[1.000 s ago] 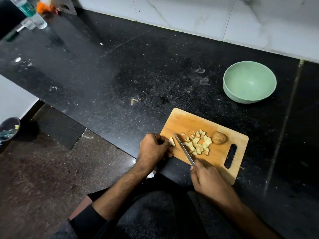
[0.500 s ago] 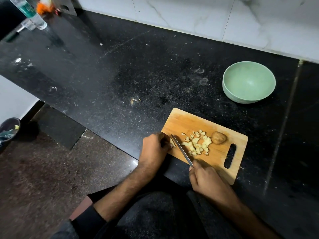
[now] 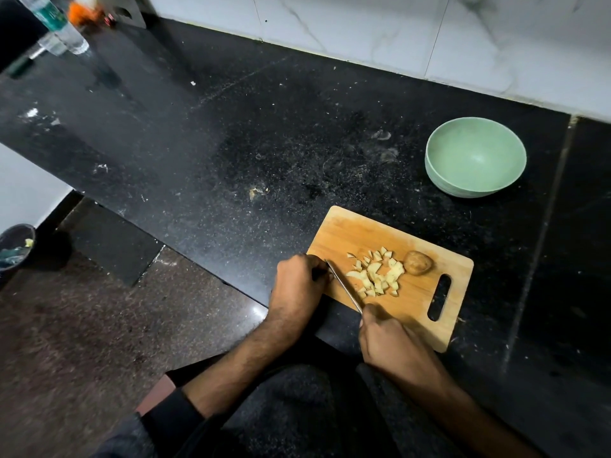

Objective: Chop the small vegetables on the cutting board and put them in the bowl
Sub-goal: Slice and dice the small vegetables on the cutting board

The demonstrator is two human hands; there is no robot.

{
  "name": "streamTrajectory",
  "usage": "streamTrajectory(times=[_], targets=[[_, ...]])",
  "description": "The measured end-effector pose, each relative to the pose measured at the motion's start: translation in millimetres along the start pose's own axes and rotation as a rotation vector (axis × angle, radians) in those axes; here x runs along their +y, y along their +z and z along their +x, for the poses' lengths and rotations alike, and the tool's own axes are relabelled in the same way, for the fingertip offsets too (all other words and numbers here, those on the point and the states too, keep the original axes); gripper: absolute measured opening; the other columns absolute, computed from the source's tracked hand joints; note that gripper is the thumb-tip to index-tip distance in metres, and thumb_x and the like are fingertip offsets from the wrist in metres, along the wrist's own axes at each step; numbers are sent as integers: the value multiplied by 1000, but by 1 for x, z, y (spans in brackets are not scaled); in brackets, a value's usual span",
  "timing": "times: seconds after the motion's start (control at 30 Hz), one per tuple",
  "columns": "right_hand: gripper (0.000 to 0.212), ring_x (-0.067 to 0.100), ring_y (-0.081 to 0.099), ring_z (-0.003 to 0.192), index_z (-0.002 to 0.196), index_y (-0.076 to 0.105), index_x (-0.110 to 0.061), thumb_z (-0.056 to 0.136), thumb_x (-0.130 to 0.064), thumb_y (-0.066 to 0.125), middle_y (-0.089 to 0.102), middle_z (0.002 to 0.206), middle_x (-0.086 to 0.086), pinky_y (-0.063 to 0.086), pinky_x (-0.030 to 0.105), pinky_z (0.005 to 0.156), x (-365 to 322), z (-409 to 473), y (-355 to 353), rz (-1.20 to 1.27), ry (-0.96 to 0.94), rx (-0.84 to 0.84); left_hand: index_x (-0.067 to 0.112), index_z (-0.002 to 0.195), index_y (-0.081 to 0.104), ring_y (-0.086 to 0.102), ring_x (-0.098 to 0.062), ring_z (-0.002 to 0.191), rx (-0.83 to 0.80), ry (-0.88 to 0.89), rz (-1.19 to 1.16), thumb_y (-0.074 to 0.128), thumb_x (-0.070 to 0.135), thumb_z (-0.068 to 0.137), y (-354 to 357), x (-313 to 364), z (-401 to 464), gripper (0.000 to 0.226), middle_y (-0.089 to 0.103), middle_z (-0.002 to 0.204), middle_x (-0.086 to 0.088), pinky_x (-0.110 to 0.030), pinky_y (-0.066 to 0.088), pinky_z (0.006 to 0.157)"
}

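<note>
A wooden cutting board [image 3: 423,312] lies at the counter's front edge. On it sits a pile of pale chopped pieces [image 3: 377,272] and one whole small brown vegetable [image 3: 417,262]. My right hand [image 3: 393,342] grips the handle of a knife [image 3: 344,285], its blade slanting across the board's left part. My left hand [image 3: 297,285] is curled at the board's left corner, against the blade; what its fingers hold is hidden. The green bowl [image 3: 476,157] stands empty behind the board, to the right.
The black stone counter [image 3: 231,143] is dusty, with a small scrap [image 3: 256,192] in the middle. Plastic bottles [image 3: 62,31] stand at the far left corner. A white tiled wall runs behind. A dark bin [image 3: 15,246] sits on the floor at left.
The knife blade has shifted left, close against my left hand. The pale piece that showed beside my left fingers is now hidden.
</note>
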State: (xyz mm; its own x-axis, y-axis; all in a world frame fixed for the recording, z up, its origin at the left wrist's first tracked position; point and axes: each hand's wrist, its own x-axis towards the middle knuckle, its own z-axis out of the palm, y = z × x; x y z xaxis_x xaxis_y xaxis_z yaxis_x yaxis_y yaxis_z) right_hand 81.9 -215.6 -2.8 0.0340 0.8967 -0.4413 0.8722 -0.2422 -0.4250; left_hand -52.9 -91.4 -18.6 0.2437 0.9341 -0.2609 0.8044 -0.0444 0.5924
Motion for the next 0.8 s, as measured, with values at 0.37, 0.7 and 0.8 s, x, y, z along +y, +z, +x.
streamTrajectory(times=[0.37,0.7,0.8], targets=[[33,24,72,92,133,32,-4,105,-20,31,73,101,12,48,34,66,-15,2,4,-8,82,-53,25,87,76,66,-13,78,-18,2,30,74,21,84,0,0,3,6,73,85,5,-33,58,74],[22,18,74,82,125,39,-8,104,-12,33,74,93,10,58,30,68,-12,6,1,-13,82,-75,29,82,76,67,-10,82,-25,-15,-14,72,13,81,0,-3,5,16,73,85,9,-34,59,77],[14,25,73,89,115,39,-10,102,-13,35,74,97,13,49,32,65,-16,10,-2,-48,91,-77,31,77,75,66,-6,80,-24,-50,-29,72,15,82,-1,-1,5,16,71,81,14,-35,59,77]])
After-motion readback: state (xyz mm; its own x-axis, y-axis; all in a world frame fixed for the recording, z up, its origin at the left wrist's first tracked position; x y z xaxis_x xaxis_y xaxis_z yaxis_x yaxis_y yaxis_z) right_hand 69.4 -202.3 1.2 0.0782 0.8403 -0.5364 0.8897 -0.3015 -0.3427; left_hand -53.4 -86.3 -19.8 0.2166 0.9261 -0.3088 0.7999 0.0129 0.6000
